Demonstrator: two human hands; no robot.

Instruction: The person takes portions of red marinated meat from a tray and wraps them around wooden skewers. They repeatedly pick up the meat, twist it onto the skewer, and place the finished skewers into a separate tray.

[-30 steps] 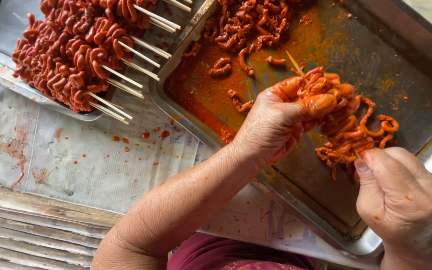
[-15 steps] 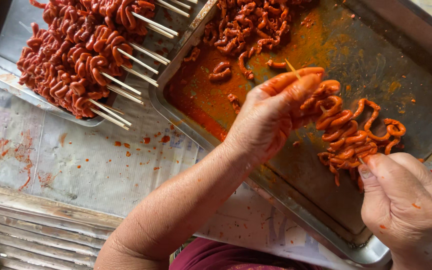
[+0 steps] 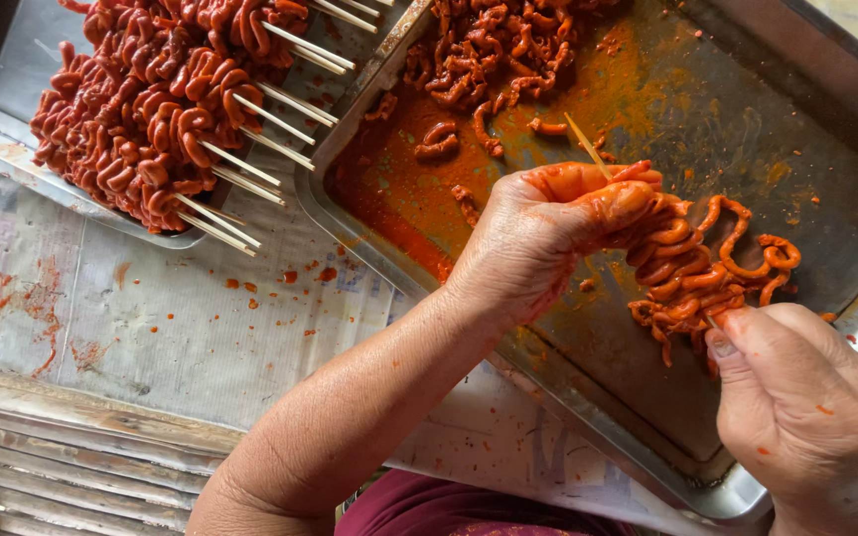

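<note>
**A:** ok so what's diff vs a sec ago? The left hand (image 3: pixel 548 238) has slid up the skewer (image 3: pixel 588 147), imo. Earlier the meat strips (image 3: pixel 707 268) were bunched tight under the fingers; now they're strung out in loops between both hands, and more bare stick pokes out above the thumb.

**B:** yep, same read. Left hand is closed around the skewer w/ strips under the fingertips, clamped on it, not loose. Right hand (image 3: pixel 806 417) is pinched shut on the low end of the bundle, thumb on the last strip. Can't tell if it's got the stick end itself tho, meat hides it.

**A:** where's it all sitting?

**B:** over the tray (image 3: pixel 747 129), near its lower right corner, held up off the metal afaict. Loose pile (image 3: pixel 489 50) of strips is at the tray's top edge, red sauce pooled on the tray's left side.

**A:** and the done ones?

**B:** finished skewers (image 3: pixel 151 109) on a second tray (image 3: pixel 12 69), left of the main tray, sticks pointing toward it. Newspaper (image 3: pixel 151 318) below both, spattered.

**A:** so meaning-wise?

**B:** my guess: this stick is mostly loaded and they're spreading the strips along it, not adding new ones rn.
</note>
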